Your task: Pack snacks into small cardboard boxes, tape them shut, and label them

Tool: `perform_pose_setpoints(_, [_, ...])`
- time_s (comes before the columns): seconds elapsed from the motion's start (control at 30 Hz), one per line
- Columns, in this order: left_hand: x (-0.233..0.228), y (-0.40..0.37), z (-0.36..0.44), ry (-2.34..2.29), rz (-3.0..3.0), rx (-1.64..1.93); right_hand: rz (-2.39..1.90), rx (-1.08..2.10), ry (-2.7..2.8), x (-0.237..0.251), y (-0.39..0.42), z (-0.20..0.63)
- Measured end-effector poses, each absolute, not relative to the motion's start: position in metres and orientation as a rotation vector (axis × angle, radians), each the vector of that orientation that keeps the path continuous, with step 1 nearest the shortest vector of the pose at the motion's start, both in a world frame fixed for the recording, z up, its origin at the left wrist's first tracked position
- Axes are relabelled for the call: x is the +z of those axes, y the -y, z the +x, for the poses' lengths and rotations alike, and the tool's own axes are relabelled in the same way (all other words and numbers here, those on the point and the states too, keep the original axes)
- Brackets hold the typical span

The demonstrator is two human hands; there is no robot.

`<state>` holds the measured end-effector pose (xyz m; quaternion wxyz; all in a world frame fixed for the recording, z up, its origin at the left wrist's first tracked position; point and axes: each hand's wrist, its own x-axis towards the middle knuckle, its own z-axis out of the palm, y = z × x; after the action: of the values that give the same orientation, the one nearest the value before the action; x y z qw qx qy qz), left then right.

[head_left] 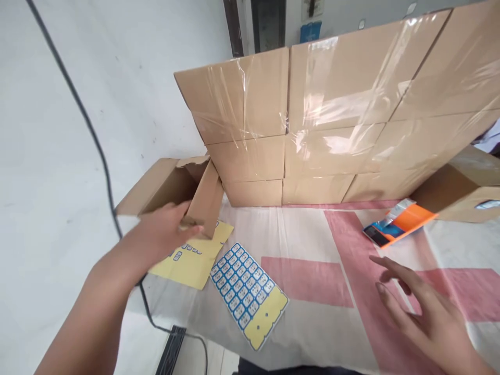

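Note:
My left hand [166, 229] grips the lower flap edge of a small open cardboard box [172, 185] that lies on its side at the table's left edge. Under it lies a yellow sticker sheet [197, 258]. A second sheet with blue and white stickers [246, 291] lies just to the right of it. My right hand [417, 307] hovers open above the pink and white tablecloth [312, 281], fingers spread, holding nothing. An orange and blue packet [398, 223] rests beyond that hand.
A wall of taped cardboard boxes [336, 120] wrapped in clear film stands across the back of the table. Another box [466, 190] sits at the right. A black cable [97, 151] runs down the white wall to a power strip [172, 349].

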<state>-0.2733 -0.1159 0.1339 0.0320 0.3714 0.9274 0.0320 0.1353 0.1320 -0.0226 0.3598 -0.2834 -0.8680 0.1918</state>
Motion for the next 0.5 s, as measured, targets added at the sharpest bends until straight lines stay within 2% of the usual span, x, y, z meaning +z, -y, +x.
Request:
perform_pose_setpoints(0.13, [0.11, 0.192, -0.195, -2.973, 1.215, 0.394, -0.524, 0.614, 2.29, -0.009, -0.15, 0.111])
perform_pose_setpoints(0.23, [0.102, 0.218, -0.158, -2.774, 1.469, 0.526, -0.302, 0.848, 2.435, 0.001, -0.164, 0.092])
perform_pose_setpoints(0.37, [0.117, 0.192, -0.126, -2.3, 1.695, 0.233, -0.075, 1.169, 2.531, 0.016, -0.168, 0.079])
perform_pose_setpoints(0.5, [0.12, 0.136, -0.113, -1.961, 1.851, 0.04, -0.169, 1.341, 2.444, 0.005, -0.164, 0.09])
